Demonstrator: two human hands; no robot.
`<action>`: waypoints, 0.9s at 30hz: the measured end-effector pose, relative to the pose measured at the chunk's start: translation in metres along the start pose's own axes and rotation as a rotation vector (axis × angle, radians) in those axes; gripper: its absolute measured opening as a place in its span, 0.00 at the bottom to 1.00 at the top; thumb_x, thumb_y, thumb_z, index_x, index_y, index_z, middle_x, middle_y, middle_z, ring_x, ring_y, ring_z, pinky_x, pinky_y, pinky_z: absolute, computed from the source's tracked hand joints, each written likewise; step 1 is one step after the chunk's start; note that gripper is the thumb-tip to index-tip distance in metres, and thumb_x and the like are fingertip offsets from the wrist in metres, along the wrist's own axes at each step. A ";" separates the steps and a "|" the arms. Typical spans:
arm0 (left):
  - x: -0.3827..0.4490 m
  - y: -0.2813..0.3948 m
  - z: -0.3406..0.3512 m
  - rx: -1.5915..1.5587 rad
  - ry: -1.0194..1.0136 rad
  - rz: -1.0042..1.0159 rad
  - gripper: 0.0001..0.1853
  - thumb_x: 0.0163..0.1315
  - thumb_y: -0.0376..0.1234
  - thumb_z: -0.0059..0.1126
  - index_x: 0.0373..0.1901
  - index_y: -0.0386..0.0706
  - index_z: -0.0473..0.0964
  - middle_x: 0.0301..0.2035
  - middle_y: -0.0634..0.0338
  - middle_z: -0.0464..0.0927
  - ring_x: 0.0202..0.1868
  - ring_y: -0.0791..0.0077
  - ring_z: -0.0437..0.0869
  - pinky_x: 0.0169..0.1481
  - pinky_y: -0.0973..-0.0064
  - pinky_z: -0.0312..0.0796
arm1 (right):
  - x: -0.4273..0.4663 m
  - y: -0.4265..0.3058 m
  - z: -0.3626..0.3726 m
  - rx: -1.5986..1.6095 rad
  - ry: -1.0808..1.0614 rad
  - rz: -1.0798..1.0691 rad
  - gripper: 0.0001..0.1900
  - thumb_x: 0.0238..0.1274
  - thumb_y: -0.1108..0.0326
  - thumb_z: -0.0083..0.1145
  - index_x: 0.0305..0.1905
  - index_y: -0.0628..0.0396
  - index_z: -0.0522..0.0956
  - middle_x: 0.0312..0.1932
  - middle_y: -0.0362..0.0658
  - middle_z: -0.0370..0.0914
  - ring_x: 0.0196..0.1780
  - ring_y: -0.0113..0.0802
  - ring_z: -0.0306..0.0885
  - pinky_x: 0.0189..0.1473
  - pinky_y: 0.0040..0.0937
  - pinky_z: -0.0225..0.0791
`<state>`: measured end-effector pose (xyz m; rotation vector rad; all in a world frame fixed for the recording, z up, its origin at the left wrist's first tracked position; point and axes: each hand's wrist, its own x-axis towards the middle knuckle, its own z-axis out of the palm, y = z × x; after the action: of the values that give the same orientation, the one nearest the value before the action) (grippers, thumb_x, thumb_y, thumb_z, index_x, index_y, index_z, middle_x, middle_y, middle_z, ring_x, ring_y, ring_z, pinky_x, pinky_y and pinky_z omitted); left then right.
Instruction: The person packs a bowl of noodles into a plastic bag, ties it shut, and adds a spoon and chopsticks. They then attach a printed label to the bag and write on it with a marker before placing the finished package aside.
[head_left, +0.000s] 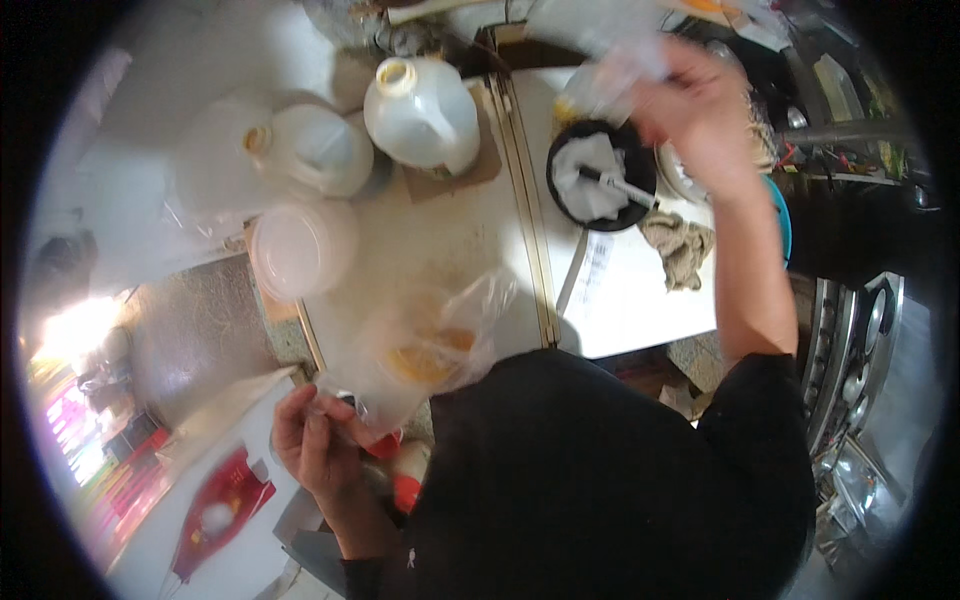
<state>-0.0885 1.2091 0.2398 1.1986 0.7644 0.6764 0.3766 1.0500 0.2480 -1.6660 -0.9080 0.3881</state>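
My left hand (322, 442) pinches the edge of a clear plastic bag (480, 307), whose far part lies over the near edge of the white table. Something orange-yellow (431, 356) shows through the bag. My right hand (690, 105), blurred, is raised over the far right side of the table, with thin clear plastic (630, 71) at its fingers; whether it grips that plastic is not plain. Just below and left of my right hand sits a black bowl (556, 180) holding white paper or cloth (589, 199) and a marker pen (630, 191).
Two uncapped translucent plastic jugs (424, 112) (315, 150) stand at the back left, near stacked round plastic lids or tubs (289, 251). A crumpled brown cloth (681, 247) lies right of the bowl. Metal strips (525, 202) cross the tabletop. A red bag (225, 502) lies at lower left.
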 end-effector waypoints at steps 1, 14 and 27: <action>0.000 -0.001 -0.002 -0.001 -0.052 0.033 0.20 0.79 0.29 0.49 0.69 0.33 0.72 0.39 0.46 0.85 0.22 0.68 0.81 0.26 0.77 0.75 | -0.023 0.016 0.021 0.052 -0.071 0.095 0.08 0.69 0.68 0.68 0.47 0.56 0.91 0.28 0.34 0.85 0.29 0.18 0.78 0.30 0.21 0.69; -0.006 0.006 -0.043 -0.050 -0.052 0.187 0.25 0.80 0.31 0.43 0.74 0.30 0.67 0.52 0.40 0.84 0.29 0.64 0.84 0.34 0.75 0.78 | -0.186 0.116 0.145 0.330 0.568 0.591 0.10 0.73 0.66 0.64 0.52 0.57 0.85 0.26 0.33 0.76 0.25 0.17 0.69 0.25 0.23 0.63; 0.005 0.004 -0.044 -0.111 -0.121 0.118 0.18 0.78 0.28 0.51 0.65 0.34 0.77 0.41 0.49 0.85 0.25 0.67 0.83 0.27 0.72 0.79 | -0.198 0.149 0.233 -0.178 0.276 0.437 0.18 0.62 0.60 0.70 0.51 0.61 0.85 0.42 0.50 0.86 0.40 0.50 0.86 0.48 0.45 0.80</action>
<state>-0.1213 1.2381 0.2346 1.1780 0.5520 0.7271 0.1453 1.0528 -0.0016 -2.0269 -0.3780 0.3645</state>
